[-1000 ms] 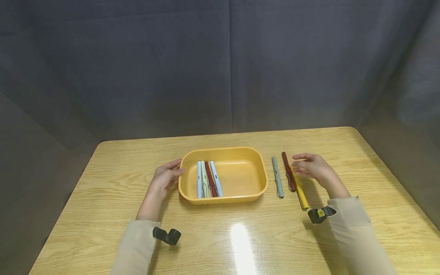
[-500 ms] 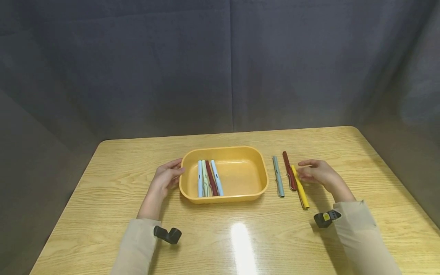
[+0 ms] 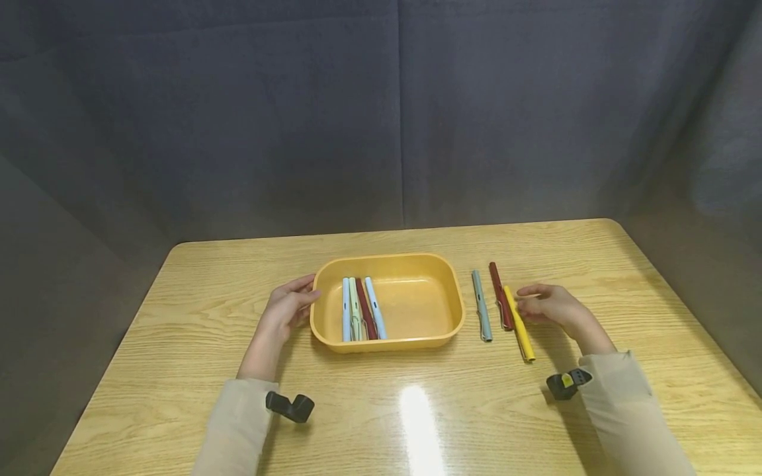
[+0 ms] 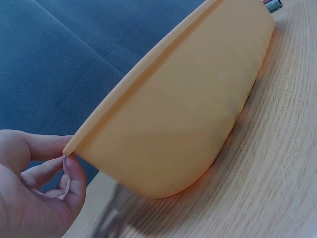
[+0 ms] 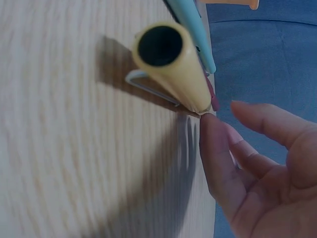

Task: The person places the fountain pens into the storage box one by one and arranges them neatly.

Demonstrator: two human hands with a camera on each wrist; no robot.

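My left hand pinches the left rim of a yellow-orange plastic tray; the left wrist view shows thumb and fingers on the edge of the tray wall. My right hand is beside a yellow pen. In the right wrist view a fingertip meets the far end of the yellow pen, while the thumb stands apart from it. That pen lies slanted against a dark red pen. Left of them lies a grey-green pen.
In the left half of the tray lie two light blue pens, a pale green pen and a dark red pen. The tray stands on a wooden table. A dark grey curtain hangs behind the table.
My right hand has drawn back slightly to the right, off the top of the yellow pen, uncovering its upper end. The left hand and tray stay in place.
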